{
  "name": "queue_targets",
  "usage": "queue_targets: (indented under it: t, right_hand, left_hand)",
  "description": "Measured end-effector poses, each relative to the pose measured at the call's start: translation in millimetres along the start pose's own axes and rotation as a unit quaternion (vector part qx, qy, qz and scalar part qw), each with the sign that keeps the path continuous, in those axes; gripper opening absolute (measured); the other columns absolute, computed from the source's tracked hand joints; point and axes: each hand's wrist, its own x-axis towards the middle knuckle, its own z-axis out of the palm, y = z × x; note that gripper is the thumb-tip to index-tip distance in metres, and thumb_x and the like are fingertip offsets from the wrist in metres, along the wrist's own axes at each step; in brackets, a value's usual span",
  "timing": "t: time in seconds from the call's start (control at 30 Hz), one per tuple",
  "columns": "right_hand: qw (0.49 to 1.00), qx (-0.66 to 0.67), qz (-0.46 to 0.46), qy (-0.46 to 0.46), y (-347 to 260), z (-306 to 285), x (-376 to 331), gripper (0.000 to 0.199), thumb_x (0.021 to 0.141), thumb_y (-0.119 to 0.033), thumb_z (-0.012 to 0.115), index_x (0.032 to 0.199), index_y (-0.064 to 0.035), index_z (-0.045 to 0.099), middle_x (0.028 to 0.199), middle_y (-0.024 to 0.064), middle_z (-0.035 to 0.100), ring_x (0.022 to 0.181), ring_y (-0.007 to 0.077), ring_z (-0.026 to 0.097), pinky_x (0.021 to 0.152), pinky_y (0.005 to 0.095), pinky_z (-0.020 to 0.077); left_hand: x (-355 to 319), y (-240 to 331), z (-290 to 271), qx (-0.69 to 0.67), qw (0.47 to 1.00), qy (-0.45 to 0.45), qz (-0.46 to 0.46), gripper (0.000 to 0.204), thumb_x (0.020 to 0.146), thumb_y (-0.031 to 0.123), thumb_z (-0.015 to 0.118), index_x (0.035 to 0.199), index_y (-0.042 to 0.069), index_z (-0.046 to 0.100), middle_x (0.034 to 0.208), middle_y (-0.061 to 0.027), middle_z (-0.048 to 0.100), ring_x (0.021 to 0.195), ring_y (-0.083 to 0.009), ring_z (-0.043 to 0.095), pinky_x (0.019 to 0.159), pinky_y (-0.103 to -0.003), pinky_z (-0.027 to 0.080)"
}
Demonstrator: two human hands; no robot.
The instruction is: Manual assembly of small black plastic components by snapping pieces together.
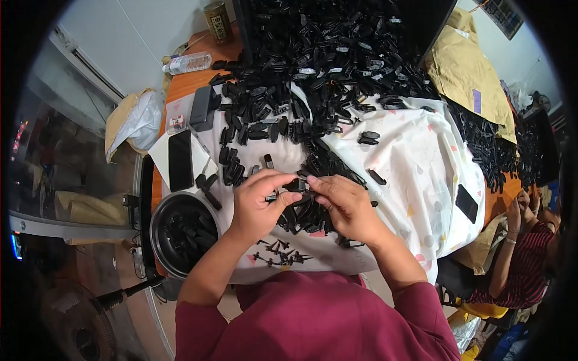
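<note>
My left hand (263, 201) and my right hand (344, 203) meet over the middle of the cloth-covered table. Both are closed, thumbs and fingers pinching a small black plastic piece (300, 185) between them. Its details are partly covered by my fingertips. Something small with a shiny end (271, 197) shows among my left fingers. Under and beyond my hands lies a heap of oblong black plastic pieces (328, 161). Closer to me, several small dark stemmed parts (283, 254) are scattered on the cloth (349, 260).
A round black bowl (156, 237) of black pieces stands at left, near a phone (180, 161) and a grey box (203, 108). A large pile (337, 48) spills from the back. Another phone (466, 203) lies right. Beyond it, a person (518, 259) sits. A fan (75, 325) stands lower left.
</note>
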Motion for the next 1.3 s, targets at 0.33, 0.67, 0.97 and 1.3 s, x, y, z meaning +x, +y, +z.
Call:
queue_targets:
  t: [0.33, 0.67, 0.97, 1.3]
  right_hand:
    - [0.992, -0.093, 0.020, 0.077, -3, 24, -10, 0.043, 0.070, 0.003, 0.063, 0.112, -0.0038, 0.054, 0.100, 0.0149, 0.057, 0.078, 0.0237, 0.056, 0.063, 0.0301, 0.0469]
    - [0.946, 0.184, 0.267, -0.008, 40, 35, 28, 0.026, 0.077, -0.008, 0.065, 0.098, 0.0021, 0.055, 0.085, 0.0032, 0.060, 0.072, 0.0076, 0.053, 0.062, 0.0211, 0.0438]
    - [0.918, 0.258, 0.295, -0.052, 36, 47, 39, 0.021, 0.082, -0.014, 0.061, 0.095, 0.0017, 0.056, 0.080, 0.0014, 0.059, 0.070, 0.0071, 0.052, 0.063, 0.0224, 0.0450]
    - [0.867, -0.426, 0.141, -0.215, 79, 61, 8, 0.011, 0.067, -0.011, 0.056, 0.073, -0.0063, 0.063, 0.085, 0.0102, 0.057, 0.081, 0.0250, 0.056, 0.066, 0.0317, 0.0495]
  left_hand:
    - [-17, 6, 30, -0.282, 0.933, 0.052, -0.218, 0.031, 0.085, 0.015, 0.058, 0.111, 0.000, 0.056, 0.078, 0.0015, 0.056, 0.060, -0.0038, 0.044, 0.054, -0.017, 0.037]
    - [9, -31, 4, -0.296, 0.914, 0.134, -0.244, 0.025, 0.086, 0.020, 0.054, 0.101, 0.000, 0.059, 0.063, 0.0036, 0.048, 0.053, -0.0043, 0.040, 0.049, -0.019, 0.032]
    - [19, -35, -1, -0.454, 0.846, 0.099, -0.263, 0.027, 0.085, 0.022, 0.057, 0.102, 0.000, 0.057, 0.069, 0.0022, 0.051, 0.055, -0.0048, 0.042, 0.050, -0.019, 0.034]
    - [43, -63, -14, 0.281, 0.951, -0.108, -0.064, 0.016, 0.075, 0.011, 0.056, 0.088, 0.003, 0.054, 0.078, -0.0088, 0.059, 0.065, -0.0183, 0.060, 0.057, -0.029, 0.049]
